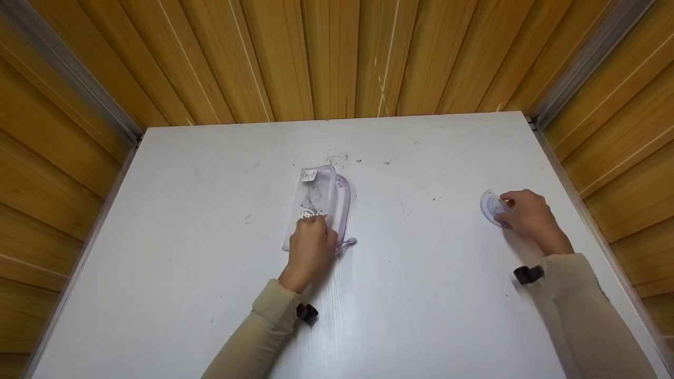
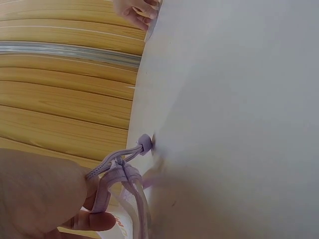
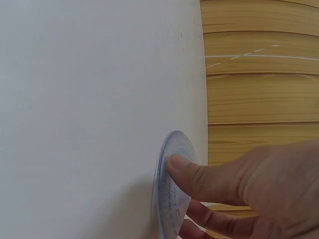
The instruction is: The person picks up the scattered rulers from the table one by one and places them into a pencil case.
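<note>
My left hand (image 1: 309, 246) grips the near end of a see-through zip pouch with lilac edging (image 1: 324, 196), in the middle of the table. The pouch's upper side stands partly apart from the lower one, and a small printed label (image 1: 309, 176) shows at its far end. From the zip hangs a lilac pull cord (image 2: 124, 154) with a rounded end. Over at the right, a clear bluish protractor (image 3: 172, 194) is pinched by my right hand (image 1: 531, 218) between thumb and fingers. It stands tilted, its curved edge close to the tabletop; whether they touch I cannot tell.
The white table (image 1: 210, 273) carries small dark marks and scuffs. Wood-look panel walls (image 1: 331, 63) rise behind it and on both sides, with grey metal posts at the corners. Each sleeve has a small black device (image 1: 528, 275) at the wrist.
</note>
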Motion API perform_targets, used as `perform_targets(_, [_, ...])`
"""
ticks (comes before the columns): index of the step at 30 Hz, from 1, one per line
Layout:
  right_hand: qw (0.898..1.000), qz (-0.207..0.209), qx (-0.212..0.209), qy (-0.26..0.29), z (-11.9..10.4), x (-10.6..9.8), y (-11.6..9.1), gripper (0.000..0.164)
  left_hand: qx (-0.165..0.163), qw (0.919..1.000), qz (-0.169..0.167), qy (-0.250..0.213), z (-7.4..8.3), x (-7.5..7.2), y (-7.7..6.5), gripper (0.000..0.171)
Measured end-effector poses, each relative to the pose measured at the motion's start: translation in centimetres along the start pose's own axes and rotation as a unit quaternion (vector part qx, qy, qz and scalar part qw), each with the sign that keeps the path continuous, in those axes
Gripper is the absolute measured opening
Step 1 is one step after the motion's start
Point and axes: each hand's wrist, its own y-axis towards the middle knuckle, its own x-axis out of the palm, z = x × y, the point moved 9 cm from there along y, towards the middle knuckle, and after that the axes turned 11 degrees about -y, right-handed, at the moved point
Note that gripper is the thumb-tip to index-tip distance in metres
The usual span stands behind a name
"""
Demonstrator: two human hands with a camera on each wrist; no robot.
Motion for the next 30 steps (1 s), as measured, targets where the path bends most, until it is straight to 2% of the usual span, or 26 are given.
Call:
perform_targets(5, [1.000, -0.005, -0.005, 0.006, 0.2, -0.1, 0.2, 0.048, -0.009, 0.9999, -0.005, -0.004, -0.2, 0.0, 0.0, 0.020])
perform_targets(10, [1.000, -0.010, -0.013, 0.012, 0.2, -0.4, 0.2, 0.043, -0.003, 1.0000, 0.001, -0.005, -0.2, -0.1, 0.1, 0.014])
perform_targets(16, [1.000, -0.011, -0.004, 0.018, 0.5, -0.5, 0.2, 0.040, -0.005, 1.0000, 0.000, -0.007, -0.1, 0.0, 0.1, 0.013])
perform_targets(30, [0.998, 0.042, -0.011, 0.034, 1.2, -2.0, 0.4, 0.032, -0.007, 0.9999, 0.003, -0.008, -0.2, -0.1, 0.1, 0.016])
